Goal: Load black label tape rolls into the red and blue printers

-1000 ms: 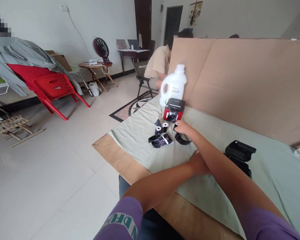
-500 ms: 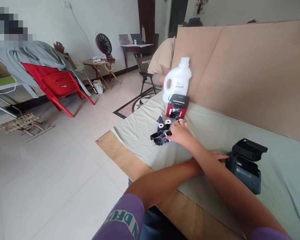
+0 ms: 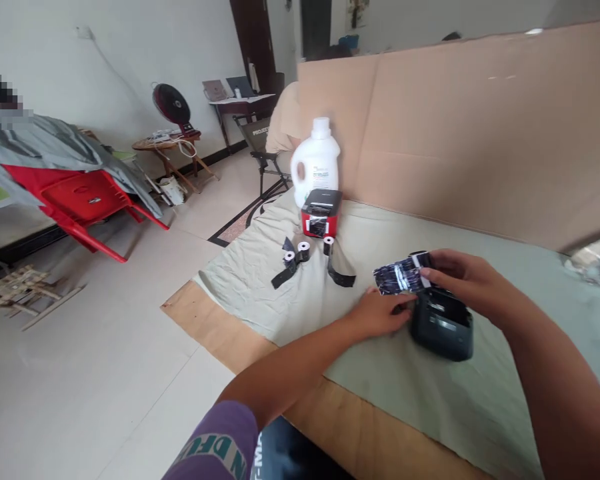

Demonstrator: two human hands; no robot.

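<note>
My right hand (image 3: 457,277) grips a paper roll (image 3: 424,263) with a dark printed strip hanging loose toward the left. It holds the roll just above a black portable printer (image 3: 443,327), whose raised lid is mostly hidden behind the hand and strip. At the printer's left side lies my left hand (image 3: 380,312), fingers apart and fingertips against its edge. Farther left on the cloth stand three more small rolls with dark strips: one roll (image 3: 329,244), another roll (image 3: 303,250) and a third roll (image 3: 289,257).
Behind the rolls are a red and black printer (image 3: 321,213) and a white detergent jug (image 3: 320,160). A cardboard panel (image 3: 455,127) borders the table's back. The green cloth (image 3: 380,373) covers most of the tabletop. A person sits on a red chair (image 3: 87,197) at left; another sits behind the cardboard.
My right hand has picked up a paper roll with its strip and carried it right, over the black printer. My left hand stays by the printer. The view has turned right.
</note>
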